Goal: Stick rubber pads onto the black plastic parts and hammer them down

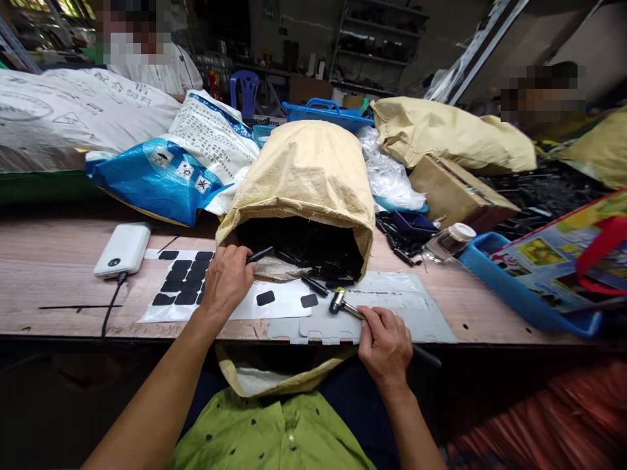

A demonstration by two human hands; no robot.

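My left hand point(229, 277) is closed at the mouth of a tan sack point(304, 163), pinching a slim black pen-like piece point(260, 254). The sack lies on its side with many black pieces point(313, 245) inside. My right hand point(385, 339) grips a small hammer point(337, 301) with a metal head and a yellowish face. Its head is over a grey plate point(416, 307). Loose black pieces point(315, 285) lie between the sack mouth and the hammer. Under my left forearm is a white sheet point(161, 312) with black rounded stickers point(186, 287).
A white power bank point(122, 250) with a cable sits left. Blue-white bags point(171, 163) lie behind it. To the right are a jar point(450, 241), a blue tray point(529, 294) and a wooden box point(455, 189). An open sack point(284, 385) hangs at my lap. Two people are across the table.
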